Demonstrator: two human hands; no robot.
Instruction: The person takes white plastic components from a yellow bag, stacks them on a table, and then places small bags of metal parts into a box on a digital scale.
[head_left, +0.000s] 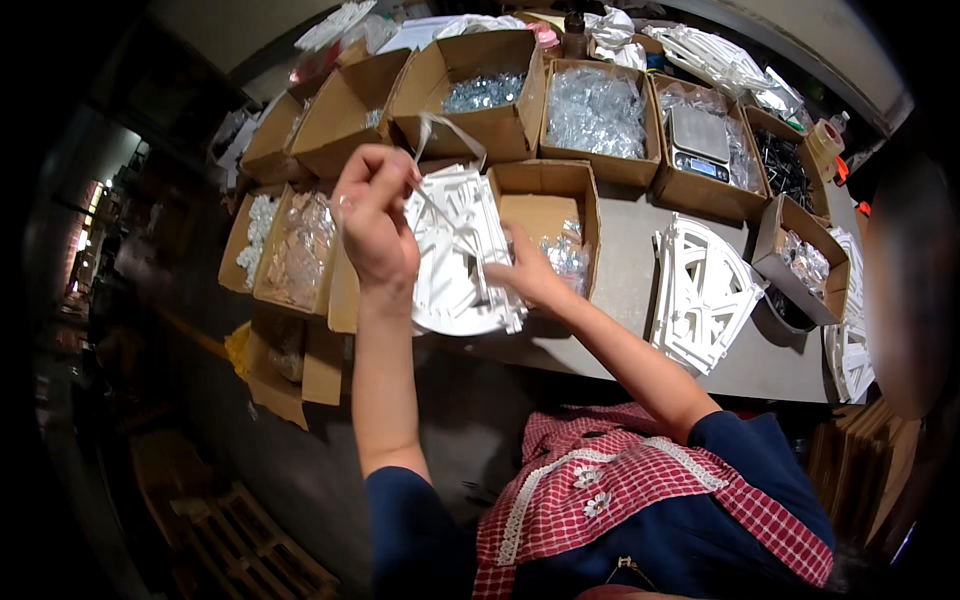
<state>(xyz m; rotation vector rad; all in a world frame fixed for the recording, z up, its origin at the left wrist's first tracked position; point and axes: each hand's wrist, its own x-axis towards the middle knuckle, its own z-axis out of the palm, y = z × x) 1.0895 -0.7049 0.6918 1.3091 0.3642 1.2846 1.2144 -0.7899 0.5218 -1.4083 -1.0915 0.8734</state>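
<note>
White bundle [455, 262] held over the grey tabletop's [622, 225] front edge.
The left hand [375, 220] pinches a strap [462, 133]; the right hand [527, 272], apart from it, clasps the bundle's right side. Boxes [515, 132] line the back edge, one bearing a scale [698, 135]; a white stack [697, 262] lies by the front edge, toward the right. Around: dark floor [440, 410], wooden pallet [255, 545].

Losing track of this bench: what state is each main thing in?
White stack: pieces layered together
Left hand: fingers closed on the white strip
White strip: looped near the stack's far end
Right hand: touching the stack's right edge; grip unclear
Scale: display lit
Metal-parts carton: open, partly filled
Small carton: open, bagged parts inside
</note>
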